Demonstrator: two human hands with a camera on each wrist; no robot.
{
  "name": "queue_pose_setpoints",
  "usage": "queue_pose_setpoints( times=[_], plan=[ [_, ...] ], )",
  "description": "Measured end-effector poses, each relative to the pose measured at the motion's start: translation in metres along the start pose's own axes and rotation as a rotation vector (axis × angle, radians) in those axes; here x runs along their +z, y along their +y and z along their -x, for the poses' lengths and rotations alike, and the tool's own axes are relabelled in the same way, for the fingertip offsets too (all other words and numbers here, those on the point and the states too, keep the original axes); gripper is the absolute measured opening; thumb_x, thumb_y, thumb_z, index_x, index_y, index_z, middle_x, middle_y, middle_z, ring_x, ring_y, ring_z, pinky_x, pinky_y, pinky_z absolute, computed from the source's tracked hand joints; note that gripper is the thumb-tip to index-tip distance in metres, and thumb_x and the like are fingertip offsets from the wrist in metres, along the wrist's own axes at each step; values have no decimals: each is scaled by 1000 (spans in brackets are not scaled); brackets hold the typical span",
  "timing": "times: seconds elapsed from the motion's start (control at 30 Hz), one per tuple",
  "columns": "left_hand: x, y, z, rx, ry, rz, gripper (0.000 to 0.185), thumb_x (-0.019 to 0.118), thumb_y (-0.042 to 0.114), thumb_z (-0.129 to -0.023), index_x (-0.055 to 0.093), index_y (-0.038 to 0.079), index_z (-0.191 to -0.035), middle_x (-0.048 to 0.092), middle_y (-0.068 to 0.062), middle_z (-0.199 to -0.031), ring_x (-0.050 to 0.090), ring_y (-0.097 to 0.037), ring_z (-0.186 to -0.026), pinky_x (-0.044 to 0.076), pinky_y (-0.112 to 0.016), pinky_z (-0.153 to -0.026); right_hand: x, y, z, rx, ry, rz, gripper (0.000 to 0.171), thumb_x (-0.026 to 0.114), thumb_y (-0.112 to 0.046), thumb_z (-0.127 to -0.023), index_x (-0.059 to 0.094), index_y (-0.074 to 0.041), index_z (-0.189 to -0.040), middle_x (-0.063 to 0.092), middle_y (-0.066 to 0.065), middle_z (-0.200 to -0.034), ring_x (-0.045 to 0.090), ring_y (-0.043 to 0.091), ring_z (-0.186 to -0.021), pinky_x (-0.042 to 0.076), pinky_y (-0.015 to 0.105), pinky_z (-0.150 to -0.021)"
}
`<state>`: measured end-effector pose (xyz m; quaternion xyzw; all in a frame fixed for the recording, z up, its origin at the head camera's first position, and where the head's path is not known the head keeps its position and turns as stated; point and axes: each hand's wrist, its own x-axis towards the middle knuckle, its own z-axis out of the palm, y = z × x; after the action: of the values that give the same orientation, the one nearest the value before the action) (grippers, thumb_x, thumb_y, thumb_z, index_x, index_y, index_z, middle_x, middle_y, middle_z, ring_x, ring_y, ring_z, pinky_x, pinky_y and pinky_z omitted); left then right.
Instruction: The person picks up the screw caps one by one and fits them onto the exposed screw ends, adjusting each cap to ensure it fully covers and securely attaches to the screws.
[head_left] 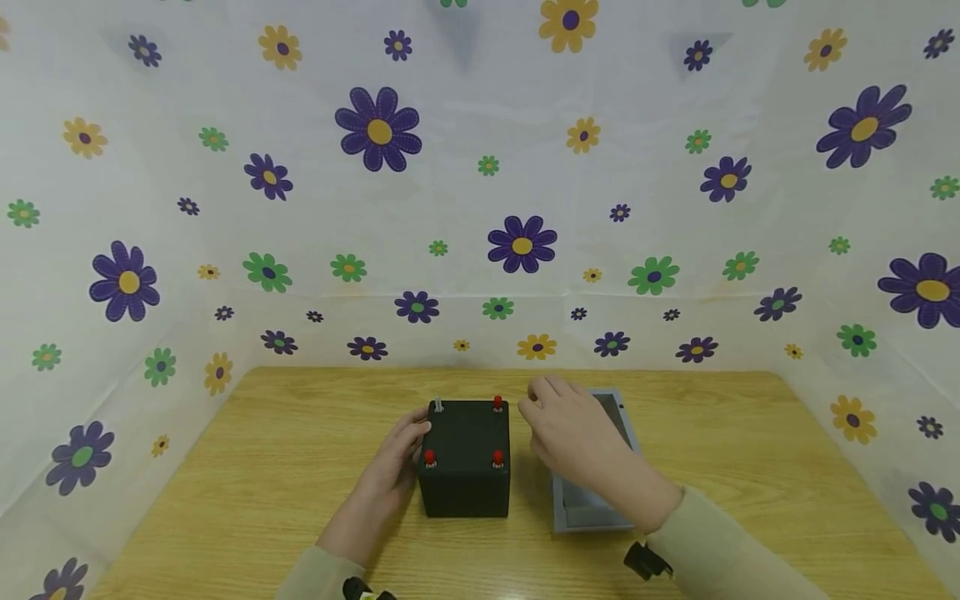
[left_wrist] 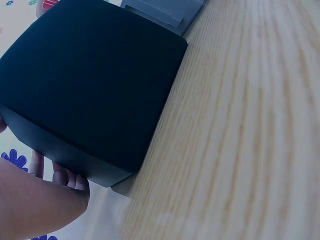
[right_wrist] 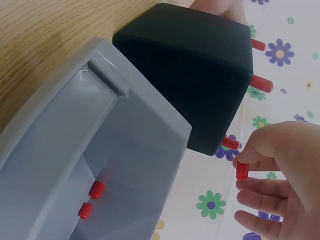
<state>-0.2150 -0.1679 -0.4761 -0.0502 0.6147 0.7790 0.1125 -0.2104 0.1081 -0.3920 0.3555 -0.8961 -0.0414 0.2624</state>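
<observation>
Three caps on: black box [head_left: 467,458] sits mid-table, its top showing red caps [head_left: 430,457] at both near corners and the far right corner.
One post bare: far left corner of the box carries a plain metal post [head_left: 438,406], no red on it.
Right hand: right hand [right_wrist: 272,170] hangs just beside the box's far right corner, thumb and forefinger pinching one red cap [right_wrist: 242,169], the other fingers loosely spread.
Left hand: left hand [head_left: 390,475] lies flat against the box's left side, fingers straight and touching it, steadying the block.
Grey tray: grey tray [right_wrist: 60,150] stands just right of the box, touching or nearly so; two spare caps [right_wrist: 92,199] lie inside.
Progress: by my read, three of four posts are dressed, the fourth cap is in the fingers, and only the bare far left post is left to cover.
Table: wooden table [head_left: 247,483] under the box, flowered cloth [head_left: 378,129] walling it behind and to both sides.
</observation>
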Motion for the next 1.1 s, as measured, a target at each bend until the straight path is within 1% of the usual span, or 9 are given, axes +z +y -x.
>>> queue_pose_setpoints(
  times=[0.13,0.3,0.53,0.67,0.87,0.97,1.1],
  plan=[
    [0,1,0,4,0,-5,62,52,22,-106,33,7,-163,60,4,-139,50,-12,-131,40,-25,-108,0,-1,-1,-3,2,3,15,78,-10,-86,71,-12,-99,63,5,-106,58,21,-93,49,30,-71],
    [0,2,-2,13,2,0,61,52,21,-106,36,6,-162,64,10,-128,56,-4,-118,44,-19,-101,0,-1,-4,-12,7,-2,17,78,-10,-86,71,-11,-102,64,6,-107,60,22,-95,51,31,-74],
    [0,2,-2,7,3,-10,62,52,22,-106,34,6,-163,61,5,-135,55,-4,-118,44,-19,-100,3,-2,-6,-19,21,1,15,78,-10,-87,71,-11,-100,64,6,-106,61,23,-95,52,31,-73],
    [1,1,-1,4,11,-10,61,52,21,-106,34,6,-163,62,5,-135,56,-4,-116,46,-17,-98,3,-2,-8,-15,10,2,16,79,-12,-87,72,-12,-101,64,5,-106,60,22,-96,53,32,-74],
    [1,0,-2,8,15,-14,62,52,22,-106,34,5,-163,60,2,-140,53,-7,-122,44,-19,-101,3,-3,-10,-23,15,10,19,82,-12,-85,72,-12,-101,63,5,-106,60,22,-95,54,32,-73],
    [1,-1,-3,10,23,-1,62,53,21,-105,35,4,-162,61,4,-136,53,-8,-123,43,-22,-103,2,-3,-11,-26,18,9,19,82,-12,-85,72,-11,-102,64,6,-107,61,22,-96,56,32,-74],
    [1,-1,-2,7,28,13,61,53,19,-104,36,4,-161,63,8,-130,55,-6,-120,43,-21,-103,2,-4,-12,-28,20,2,16,81,-11,-87,73,-12,-101,65,5,-107,63,22,-96,58,32,-78]
  ],
)
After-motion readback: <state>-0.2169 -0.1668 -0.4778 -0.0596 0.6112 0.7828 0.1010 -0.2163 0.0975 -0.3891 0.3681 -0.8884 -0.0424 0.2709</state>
